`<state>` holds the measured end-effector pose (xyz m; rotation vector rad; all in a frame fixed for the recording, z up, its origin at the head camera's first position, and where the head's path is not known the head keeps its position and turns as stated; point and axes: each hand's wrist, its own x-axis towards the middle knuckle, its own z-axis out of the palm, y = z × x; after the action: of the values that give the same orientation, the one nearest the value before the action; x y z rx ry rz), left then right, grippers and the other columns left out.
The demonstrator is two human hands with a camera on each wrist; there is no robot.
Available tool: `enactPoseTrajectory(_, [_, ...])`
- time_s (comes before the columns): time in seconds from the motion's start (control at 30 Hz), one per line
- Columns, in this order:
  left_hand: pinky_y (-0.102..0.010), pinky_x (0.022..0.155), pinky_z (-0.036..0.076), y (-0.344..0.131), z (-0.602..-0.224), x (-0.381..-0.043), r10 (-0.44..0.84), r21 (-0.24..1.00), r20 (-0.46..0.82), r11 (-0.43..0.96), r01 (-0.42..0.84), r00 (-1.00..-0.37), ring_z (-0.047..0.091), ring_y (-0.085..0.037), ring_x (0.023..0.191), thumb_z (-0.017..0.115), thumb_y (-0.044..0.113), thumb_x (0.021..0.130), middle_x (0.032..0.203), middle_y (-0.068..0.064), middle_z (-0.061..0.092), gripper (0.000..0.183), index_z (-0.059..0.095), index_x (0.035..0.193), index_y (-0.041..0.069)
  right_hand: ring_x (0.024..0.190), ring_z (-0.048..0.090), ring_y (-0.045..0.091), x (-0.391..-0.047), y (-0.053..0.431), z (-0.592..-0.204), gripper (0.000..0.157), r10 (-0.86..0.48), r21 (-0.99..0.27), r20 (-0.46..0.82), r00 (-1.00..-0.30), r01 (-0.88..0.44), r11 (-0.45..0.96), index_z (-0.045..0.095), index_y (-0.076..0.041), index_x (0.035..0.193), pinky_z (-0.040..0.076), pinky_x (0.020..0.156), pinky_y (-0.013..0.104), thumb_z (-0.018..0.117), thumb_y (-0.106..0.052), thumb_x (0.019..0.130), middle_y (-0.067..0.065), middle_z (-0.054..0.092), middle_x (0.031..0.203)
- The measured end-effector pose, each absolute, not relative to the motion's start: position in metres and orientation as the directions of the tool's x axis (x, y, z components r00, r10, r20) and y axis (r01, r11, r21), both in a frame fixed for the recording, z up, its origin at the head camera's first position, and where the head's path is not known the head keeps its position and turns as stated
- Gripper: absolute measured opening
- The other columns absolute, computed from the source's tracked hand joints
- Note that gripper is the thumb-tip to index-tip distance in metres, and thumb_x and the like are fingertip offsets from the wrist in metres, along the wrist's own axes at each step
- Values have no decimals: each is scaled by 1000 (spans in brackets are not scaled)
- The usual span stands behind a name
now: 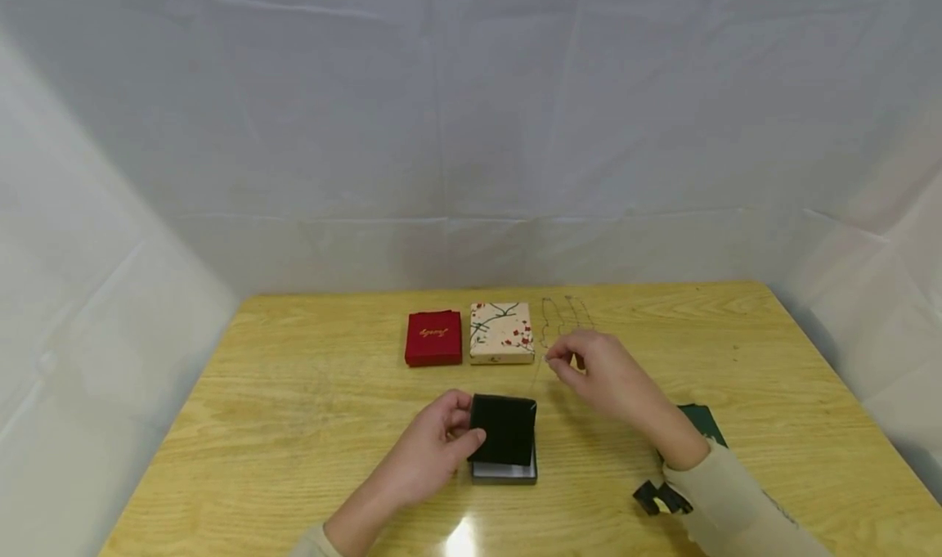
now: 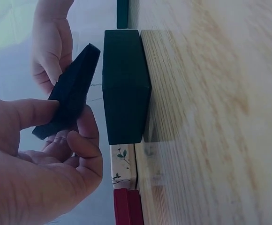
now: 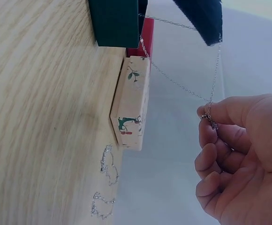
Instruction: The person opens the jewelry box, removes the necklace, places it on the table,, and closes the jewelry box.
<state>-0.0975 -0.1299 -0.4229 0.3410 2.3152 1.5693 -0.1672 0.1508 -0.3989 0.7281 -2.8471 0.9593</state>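
Observation:
My left hand (image 1: 430, 449) holds a thin black square pad (image 1: 504, 428) by its left side, thumb on the near face. The pad is tilted above an open dark green box (image 2: 125, 89), whose light-coloured inside (image 1: 500, 469) shows below the pad's near edge. A fine silver chain necklace (image 3: 183, 88) loops around the pad's corner and runs down toward the box. My right hand (image 1: 603, 375), up and to the right of the pad, pinches the necklace's gathered end between thumb and index finger. Its other fingers are loosely curled.
Beyond the box lie a red jewelry box (image 1: 433, 338) and a cream floral box (image 1: 502, 334). Right of these, two silver chains (image 3: 109, 164) lie on the wooden table (image 1: 309, 426). A dark green lid (image 1: 704, 423) lies partly under my right forearm. White cloth (image 1: 441, 132) hangs behind.

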Motion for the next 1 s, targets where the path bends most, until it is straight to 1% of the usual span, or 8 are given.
enactPoseTrajectory(0.13, [-46,95,54,-130,-423,-98,381,927,-132,373,22,-915,63,-24,107,68,17,104,121,-10,73,40,55,135,-4,75,53,13,-168,151,-401,8,-417,-563,179,-891,-440,699,79,-11,103,49,64,31,71,-12,103,-6,64,89])
enactPoseTrajectory(0.23, [-43,93,54,-130,-424,-98,389,926,-132,376,26,-912,62,-24,107,68,17,104,120,-9,73,39,55,135,-3,75,53,13,-169,150,-403,8,-421,-567,178,-889,-443,694,78,-10,102,49,64,31,71,-12,103,-6,64,89])
enactPoseTrajectory(0.5, [-31,80,54,-129,-425,-99,408,932,-121,361,39,-905,61,-22,100,68,14,103,114,-6,74,32,58,130,-1,74,54,12,-174,146,-408,7,-431,-580,176,-885,-447,681,78,-10,101,50,63,31,72,-12,103,-8,64,87])
enactPoseTrajectory(0.63, [-29,76,53,-129,-424,-98,411,933,-111,356,47,-905,61,-22,97,68,13,103,111,-5,75,29,59,127,-1,74,55,13,-177,143,-409,7,-425,-584,162,-890,-434,686,78,-10,102,50,64,31,72,-13,103,-8,64,88])
enactPoseTrajectory(0.8, [-30,77,53,-128,-423,-98,413,932,-114,360,47,-903,61,-22,97,68,13,103,110,-5,75,28,59,126,0,74,55,13,-179,140,-410,9,-423,-591,143,-895,-420,688,78,-9,105,50,64,32,71,-13,103,-7,64,88])
enactPoseTrajectory(1.0, [-31,80,52,-129,-423,-98,415,927,-126,373,42,-901,60,-22,100,67,14,104,110,-4,74,28,59,126,1,72,55,12,-184,136,-412,9,-432,-592,144,-890,-427,683,78,-9,104,50,62,31,70,-11,103,-6,65,86])
